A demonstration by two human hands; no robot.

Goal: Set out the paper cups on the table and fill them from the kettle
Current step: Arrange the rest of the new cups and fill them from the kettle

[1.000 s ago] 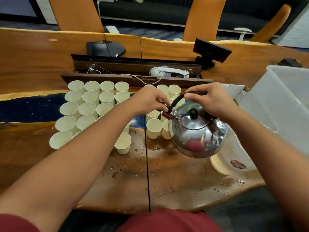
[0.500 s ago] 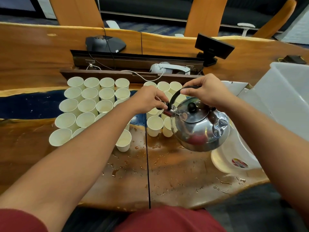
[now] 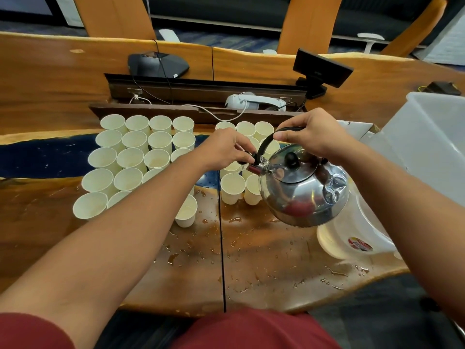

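Right hand [image 3: 315, 137] curled over the top of the black handle [image 3: 266, 142], carrying the steel kettle [image 3: 305, 187] clear of the bench [image 3: 264, 260]. Left hand [image 3: 226, 149] pinching the small black lever at the kettle's spout [image 3: 253, 168], apparently to keep the spout cap open. Kettle tilted, long axis running from the rear of the body at right down to the spout at left, so the pour leaves leftward and a little downward. Directly under the spout: the smaller cluster of paper cups [image 3: 232, 187], just left of the kettle body and partly hidden behind the left hand; a thin stream seems to drop from the spout into one of them (hard to tell which cup). Further left of the kettle, beyond the left forearm, the larger block of cups [image 3: 130, 157] in neat rows. Left hand nearer the cups, right hand nearer the kettle's weight. Scattered water drops [image 3: 176, 258] on the bench below and to the left of the kettle, hence a slip or overshoot risk. To the kettle's right, a clear plastic bin [image 3: 432, 147].
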